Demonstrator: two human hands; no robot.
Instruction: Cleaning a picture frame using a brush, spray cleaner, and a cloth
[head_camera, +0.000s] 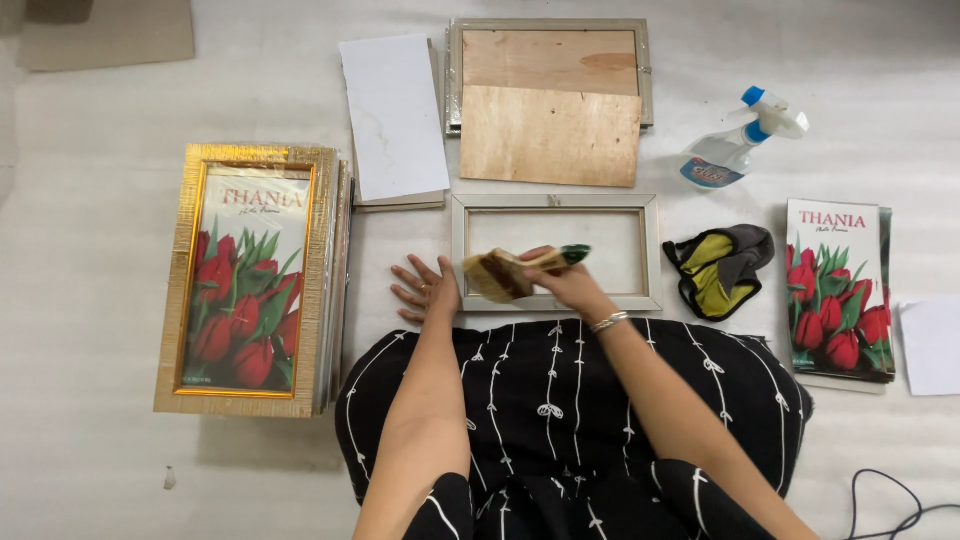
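Observation:
A silver empty picture frame (655, 250) lies flat on the white floor in front of me. My right hand (570, 285) grips a paintbrush (510, 272) with a green handle end and tan bristles, held over the frame's lower left corner. My left hand (425, 288) rests flat on the floor with fingers spread, just left of that frame. My lap in black patterned cloth (560, 400) fills the lower middle.
A stack of gold frames with tulip prints (250, 280) lies at left. Behind are white boards (395, 115), a plywood backing (548, 135) on another frame, a spray bottle (740, 140), a grey-yellow cloth (720, 268) and tulip prints (838, 290) at right.

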